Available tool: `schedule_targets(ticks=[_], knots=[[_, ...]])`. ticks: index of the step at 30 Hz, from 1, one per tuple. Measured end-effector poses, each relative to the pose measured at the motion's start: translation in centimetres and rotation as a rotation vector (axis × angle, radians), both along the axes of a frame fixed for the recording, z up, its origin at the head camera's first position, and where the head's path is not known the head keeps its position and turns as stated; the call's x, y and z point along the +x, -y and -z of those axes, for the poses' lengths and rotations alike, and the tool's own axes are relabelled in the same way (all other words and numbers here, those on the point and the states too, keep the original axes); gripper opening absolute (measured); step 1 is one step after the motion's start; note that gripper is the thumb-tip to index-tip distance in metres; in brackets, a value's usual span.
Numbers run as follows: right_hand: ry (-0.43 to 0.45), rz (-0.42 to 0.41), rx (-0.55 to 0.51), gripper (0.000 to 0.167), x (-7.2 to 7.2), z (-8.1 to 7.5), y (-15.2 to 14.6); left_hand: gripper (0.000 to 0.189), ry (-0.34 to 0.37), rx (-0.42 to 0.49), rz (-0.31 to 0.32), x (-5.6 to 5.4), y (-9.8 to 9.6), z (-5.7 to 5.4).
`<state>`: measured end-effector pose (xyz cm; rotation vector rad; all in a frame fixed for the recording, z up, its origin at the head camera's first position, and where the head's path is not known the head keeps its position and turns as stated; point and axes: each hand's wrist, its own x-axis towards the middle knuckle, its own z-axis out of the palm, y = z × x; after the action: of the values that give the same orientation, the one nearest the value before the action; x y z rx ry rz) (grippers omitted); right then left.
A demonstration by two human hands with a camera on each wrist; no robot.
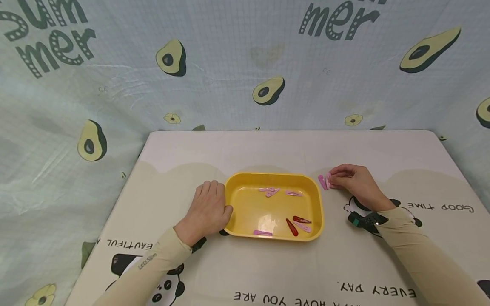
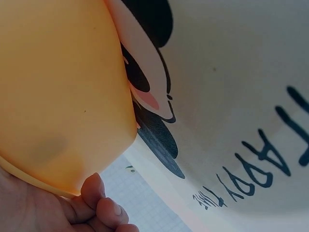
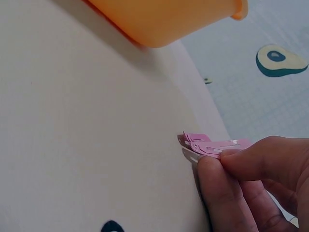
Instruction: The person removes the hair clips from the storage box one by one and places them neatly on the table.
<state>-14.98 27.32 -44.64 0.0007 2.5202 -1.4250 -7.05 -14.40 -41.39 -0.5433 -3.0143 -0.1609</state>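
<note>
Pink hair clips (image 3: 217, 146): pinched between thumb and fingertips of the right grip (image 1: 356, 180), just beyond the right end of the yellow tray (image 1: 245, 212), outside the rim. Condition of right grip: grasping at least two clips, fanned together; exact count not discernible. Height: low over the worktop (image 1: 344, 263); cannot tell contact with the surface. Condition of left grip (image 1: 208, 208): grasping the left end of the tray, thumb at the rim, fingers curled at the outer side. Tray placement: upright on the worktop, open side up. Tray contents: overlapping pink clips (image 1: 272, 192) toward the far wall, left of centre; single pink clip (image 1: 294, 193) to the right of these; further pink clip (image 1: 262, 233) beside the near wall; two red clips (image 1: 292, 227) grouped with one pink in the near right corner. Worktop covering: pale, printed with panda figures and lettering, inverted in the head view. Background: pale sheet (image 1: 229, 51) printed with avocados and flowers. Right wrist: fitted with dark strapped device (image 1: 369, 221), next to beige sleeve (image 1: 421, 250).
</note>
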Motion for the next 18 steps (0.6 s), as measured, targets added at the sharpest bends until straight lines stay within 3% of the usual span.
schedule_targets(ticks=[18], knots=[[0.031, 0.009, 0.052, 0.031, -0.28, 0.01, 0.14, 0.021, -0.009, -0.004, 0.002, 0.0, -0.06, -0.07]])
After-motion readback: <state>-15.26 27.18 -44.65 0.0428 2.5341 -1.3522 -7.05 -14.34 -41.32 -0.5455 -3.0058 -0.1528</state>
